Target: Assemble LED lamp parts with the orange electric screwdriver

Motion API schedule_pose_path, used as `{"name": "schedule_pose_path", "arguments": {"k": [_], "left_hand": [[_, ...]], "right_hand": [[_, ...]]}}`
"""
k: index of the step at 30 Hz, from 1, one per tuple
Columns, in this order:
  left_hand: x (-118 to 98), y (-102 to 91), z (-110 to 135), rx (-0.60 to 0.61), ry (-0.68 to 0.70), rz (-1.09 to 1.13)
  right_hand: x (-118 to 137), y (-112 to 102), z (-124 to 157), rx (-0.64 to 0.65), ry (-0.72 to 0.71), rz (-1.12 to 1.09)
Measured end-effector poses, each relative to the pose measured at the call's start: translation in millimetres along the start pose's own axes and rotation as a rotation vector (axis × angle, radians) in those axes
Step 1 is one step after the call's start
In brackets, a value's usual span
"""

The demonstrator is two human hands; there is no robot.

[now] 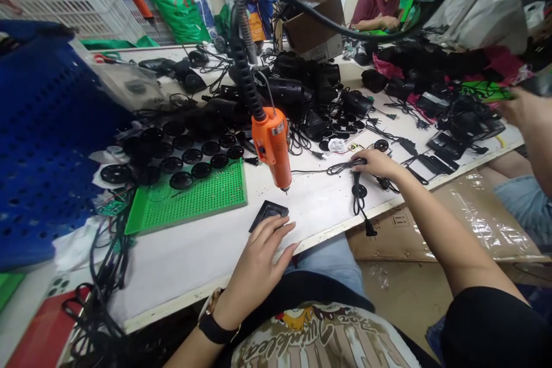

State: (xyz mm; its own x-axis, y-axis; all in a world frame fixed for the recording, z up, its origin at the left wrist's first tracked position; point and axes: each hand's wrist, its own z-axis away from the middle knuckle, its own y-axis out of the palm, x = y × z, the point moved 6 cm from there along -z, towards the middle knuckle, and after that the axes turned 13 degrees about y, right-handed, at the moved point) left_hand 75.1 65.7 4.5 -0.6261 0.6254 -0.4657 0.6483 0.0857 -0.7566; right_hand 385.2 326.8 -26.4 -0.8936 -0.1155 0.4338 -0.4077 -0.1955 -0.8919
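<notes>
My left hand point(264, 250) rests near the table's front edge with its fingers stretched out. Its fingertips lie over the near side of a small black square block point(268, 209), covering part of it. Further right, the fingers of my right hand point(375, 163) are closed around a black power cord point(357, 198). From there the cord droops to a plug point(370, 226) at the table edge, while a thin stretch runs left across the white surface. An orange electric screwdriver point(276, 146) hangs tip down above the block, touched by neither hand.
A green perforated tray point(194, 201) lies left, with black round parts point(201, 170) along its far side. Black housings and cords are heaped behind. A blue crate point(52, 144) stands far left. At right, a co-worker's arm point(532, 126) reaches in; another person point(379, 0) sits across.
</notes>
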Motion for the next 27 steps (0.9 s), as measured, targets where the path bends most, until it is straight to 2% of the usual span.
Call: {"name": "schedule_pose_path", "arguments": {"k": [2,5,10,12,14,17,18,20,22,24,27], "left_hand": [[1.1,2.2,2.3,0.006,-0.002,0.014],[0.7,3.0,3.4,0.001,0.004,0.035],[0.4,-0.6,4.3,-0.028,-0.013,0.054],[-0.3,-0.2,3.4,-0.033,-0.02,0.074],[-2.1,2.6,1.1,-0.029,-0.024,0.099],[-6.7,11.1,-3.6,0.004,-0.027,0.127],[-8.5,14.5,-4.8,0.021,-0.025,0.134],[-11.6,20.1,-6.1,0.054,-0.013,0.146],[-13.2,23.1,-5.6,0.073,0.001,0.161],[-12.8,22.5,-4.1,0.066,0.012,0.17],[-10.3,19.0,-2.6,0.032,0.012,0.167]], "right_hand": [[3.7,-0.7,9.0,-0.013,-0.013,0.074],[20.2,-14.2,21.8,-0.128,-0.008,0.149],[75.7,-56.1,69.6,-0.4,-0.009,0.269],[99.6,-61.2,91.9,-0.41,-0.053,0.231],[116.5,-48.7,106.9,-0.282,-0.091,0.112],[123.4,-0.6,114.6,0.026,-0.025,-0.064],[121.5,16.9,114.8,0.083,0.016,-0.088],[115.1,43.3,113.3,0.069,0.055,-0.055],[103.5,57.5,111.9,0.006,0.081,-0.023],[84.9,58.7,111.9,-0.093,0.135,-0.004],[47.6,48.7,113.4,-0.26,0.283,-0.039]]}}
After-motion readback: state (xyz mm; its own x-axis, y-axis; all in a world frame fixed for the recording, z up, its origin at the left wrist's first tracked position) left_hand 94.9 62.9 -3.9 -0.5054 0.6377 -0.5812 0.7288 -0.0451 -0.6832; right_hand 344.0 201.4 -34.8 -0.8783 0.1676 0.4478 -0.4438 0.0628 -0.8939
